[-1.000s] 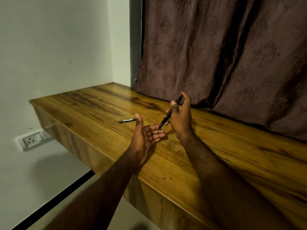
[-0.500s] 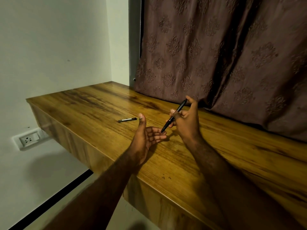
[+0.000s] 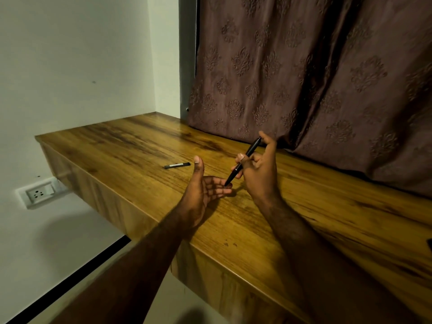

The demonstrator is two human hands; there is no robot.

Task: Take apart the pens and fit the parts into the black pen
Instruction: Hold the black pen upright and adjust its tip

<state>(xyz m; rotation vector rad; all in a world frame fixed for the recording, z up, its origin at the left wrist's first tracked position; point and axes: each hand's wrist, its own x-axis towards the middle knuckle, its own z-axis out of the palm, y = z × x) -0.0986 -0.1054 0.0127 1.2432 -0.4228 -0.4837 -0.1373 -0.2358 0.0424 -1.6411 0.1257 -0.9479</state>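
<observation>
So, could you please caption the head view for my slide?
Right hand holds black pen tip-down toward open left hand; second pen lies on wooden desk.

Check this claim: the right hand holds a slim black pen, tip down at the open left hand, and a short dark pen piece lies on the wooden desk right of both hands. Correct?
No: the head view shows the short dark pen piece lying on the wooden desk left of both hands. The right hand, slim black pen and open left hand are as stated.
</observation>
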